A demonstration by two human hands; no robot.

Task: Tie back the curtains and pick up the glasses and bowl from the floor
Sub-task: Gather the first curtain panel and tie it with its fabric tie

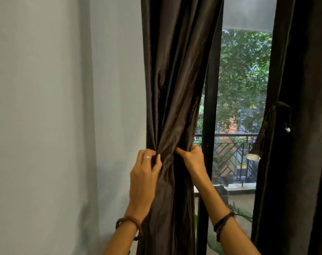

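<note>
- Dark brown, slightly glossy fabric: the left-hand curtain (pixel 175 80) hangs against the pale blue-grey painted wall (pixel 64 107) and is drawn in to a waist at mid-height, just beside the black metal window frame (pixel 210 107).
- Left hand (pixel 145 170): closed on the gathered folds at the wall-side edge, thumb and fingers pinching cloth; a thin ring and a brown beaded bracelet (pixel 130 222) are worn.
- Right hand (pixel 192 157): closed on the window-side edge of the same bunch, fingers curled into the fabric, a dark cord bracelet on the wrist.
- No separate tie-back band can be made out between the hands; whether one is held cannot be told.
- Second dark curtain (pixel 292 126) at the far right appears already secured, with a dark tie-back and small white tassel (pixel 287 129) at its inner edge.
- Glasses and bowl: not in view; the floor is outside the frame.
- Judgement, step in hand: gathering the left curtain for tying; the floor items appear to remain outstanding.
- Recommendation: keep both grips level, compress the pleats evenly toward the wall, and fasten at the height of the far curtain's tie so the pair matches.
- Risk: loosening either pinch before the tie is fixed would likely let the slippery cloth spread.
</note>
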